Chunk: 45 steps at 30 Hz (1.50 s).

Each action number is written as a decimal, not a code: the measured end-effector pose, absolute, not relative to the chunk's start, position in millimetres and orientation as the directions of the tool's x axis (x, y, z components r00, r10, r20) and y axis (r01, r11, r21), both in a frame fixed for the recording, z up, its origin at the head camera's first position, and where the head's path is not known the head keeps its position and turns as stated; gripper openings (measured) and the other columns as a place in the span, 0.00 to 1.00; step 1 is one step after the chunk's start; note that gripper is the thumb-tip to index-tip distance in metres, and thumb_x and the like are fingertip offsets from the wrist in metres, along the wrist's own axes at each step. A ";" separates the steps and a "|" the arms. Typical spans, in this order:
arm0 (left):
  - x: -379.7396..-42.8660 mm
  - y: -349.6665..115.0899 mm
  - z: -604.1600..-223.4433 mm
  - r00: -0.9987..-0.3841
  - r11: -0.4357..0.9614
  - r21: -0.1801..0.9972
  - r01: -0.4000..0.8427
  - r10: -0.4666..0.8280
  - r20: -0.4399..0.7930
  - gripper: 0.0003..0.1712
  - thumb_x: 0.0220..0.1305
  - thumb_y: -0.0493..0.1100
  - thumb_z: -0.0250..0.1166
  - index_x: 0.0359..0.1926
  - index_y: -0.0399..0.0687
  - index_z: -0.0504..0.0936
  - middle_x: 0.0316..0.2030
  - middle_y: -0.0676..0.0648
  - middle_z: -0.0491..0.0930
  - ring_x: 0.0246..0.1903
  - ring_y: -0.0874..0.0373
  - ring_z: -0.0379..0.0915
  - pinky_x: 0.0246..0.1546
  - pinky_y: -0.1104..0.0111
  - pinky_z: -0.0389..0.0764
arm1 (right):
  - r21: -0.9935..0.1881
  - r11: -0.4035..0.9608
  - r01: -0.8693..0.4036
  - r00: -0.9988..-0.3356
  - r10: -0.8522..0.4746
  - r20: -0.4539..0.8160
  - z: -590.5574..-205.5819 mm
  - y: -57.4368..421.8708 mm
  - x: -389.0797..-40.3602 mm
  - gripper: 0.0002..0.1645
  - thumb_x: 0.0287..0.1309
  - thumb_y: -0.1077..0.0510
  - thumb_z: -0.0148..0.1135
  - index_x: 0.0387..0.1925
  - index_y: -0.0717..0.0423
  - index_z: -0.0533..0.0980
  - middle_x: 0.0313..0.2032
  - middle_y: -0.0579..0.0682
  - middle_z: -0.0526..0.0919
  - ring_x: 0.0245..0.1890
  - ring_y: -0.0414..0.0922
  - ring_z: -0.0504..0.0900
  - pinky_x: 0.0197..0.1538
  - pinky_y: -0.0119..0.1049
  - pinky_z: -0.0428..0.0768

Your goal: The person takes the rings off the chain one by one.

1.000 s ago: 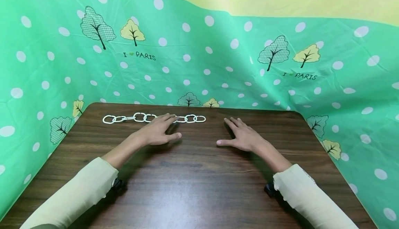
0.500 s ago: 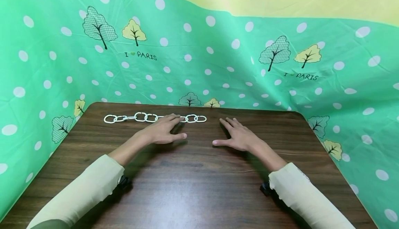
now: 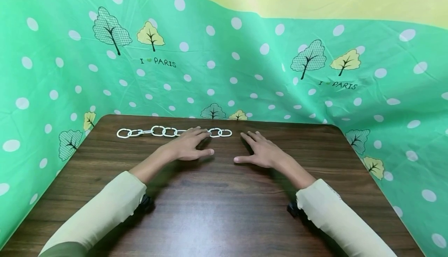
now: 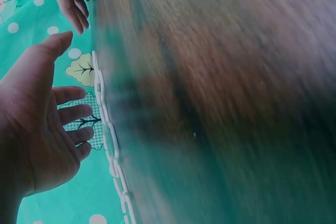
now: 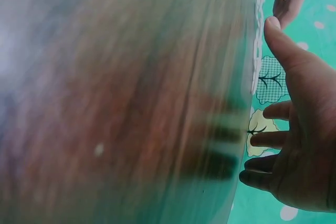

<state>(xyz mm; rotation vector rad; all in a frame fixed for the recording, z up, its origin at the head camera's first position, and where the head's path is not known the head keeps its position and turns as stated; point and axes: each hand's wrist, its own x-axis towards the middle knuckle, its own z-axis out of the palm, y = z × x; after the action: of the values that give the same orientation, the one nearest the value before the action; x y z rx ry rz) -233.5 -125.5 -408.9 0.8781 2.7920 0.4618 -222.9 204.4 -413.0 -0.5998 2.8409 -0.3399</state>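
Observation:
A white chain of several oval links lies stretched from left to right along the table's far side. My left hand hovers in front of it with fingers spread, hiding some of the links in the head view. In the left wrist view, space shows between the left hand and the chain; nothing is in the palm. To the right of the chain's end, my right hand is held above the table, fingers apart and thumb pointing left. The right wrist view shows this hand holding nothing.
The dark wooden table has rounded far corners. A green curtain with white dots and printed trees hangs behind it and along both sides. A dark device sits under the left cuff, another dark device under the right.
Both hands have drifted toward each other, the left moving right and the right moving left. The left hand now covers links farther right. The chain lies where it was.

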 end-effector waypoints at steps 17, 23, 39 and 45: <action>-245.7 -103.5 -406.6 -0.797 0.769 0.332 0.546 0.599 -0.077 0.51 0.82 0.74 0.56 0.90 0.50 0.60 0.90 0.42 0.58 0.91 0.33 0.42 0.90 0.37 0.47 | -0.257 0.885 -0.388 -0.881 -0.438 -0.178 -406.3 194.5 -227.9 0.68 0.70 0.15 0.60 0.93 0.46 0.50 0.92 0.61 0.51 0.92 0.69 0.46 0.86 0.75 0.58; -250.5 -100.2 -403.7 -0.781 0.753 0.321 0.575 0.621 -0.058 0.51 0.82 0.73 0.56 0.90 0.46 0.61 0.90 0.41 0.58 0.91 0.33 0.43 0.91 0.38 0.45 | -0.252 0.881 -0.401 -0.879 -0.447 -0.167 -401.7 187.8 -229.9 0.67 0.70 0.16 0.60 0.93 0.46 0.50 0.91 0.62 0.51 0.91 0.69 0.46 0.85 0.75 0.59; -249.9 -96.0 -402.1 -0.784 0.763 0.338 0.551 0.612 -0.101 0.51 0.83 0.72 0.57 0.90 0.47 0.61 0.91 0.42 0.57 0.92 0.34 0.41 0.90 0.36 0.45 | -0.234 0.884 -0.405 -0.870 -0.451 -0.200 -400.4 174.9 -231.7 0.68 0.69 0.14 0.59 0.93 0.45 0.49 0.92 0.62 0.50 0.92 0.69 0.44 0.86 0.74 0.57; -245.1 -93.9 -408.0 -0.781 0.766 0.343 0.543 0.611 -0.127 0.50 0.82 0.72 0.57 0.89 0.47 0.62 0.90 0.42 0.57 0.92 0.34 0.42 0.90 0.36 0.46 | -0.237 0.887 -0.397 -0.864 -0.448 -0.230 -406.2 172.2 -226.6 0.69 0.68 0.14 0.59 0.93 0.45 0.48 0.92 0.61 0.49 0.92 0.68 0.43 0.87 0.72 0.57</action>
<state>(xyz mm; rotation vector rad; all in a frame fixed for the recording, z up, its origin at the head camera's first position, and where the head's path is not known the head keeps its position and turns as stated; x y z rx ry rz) -245.1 -93.9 -408.0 0.9061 2.7302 0.4260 -226.6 172.2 -406.2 -0.6349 2.7758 -0.2637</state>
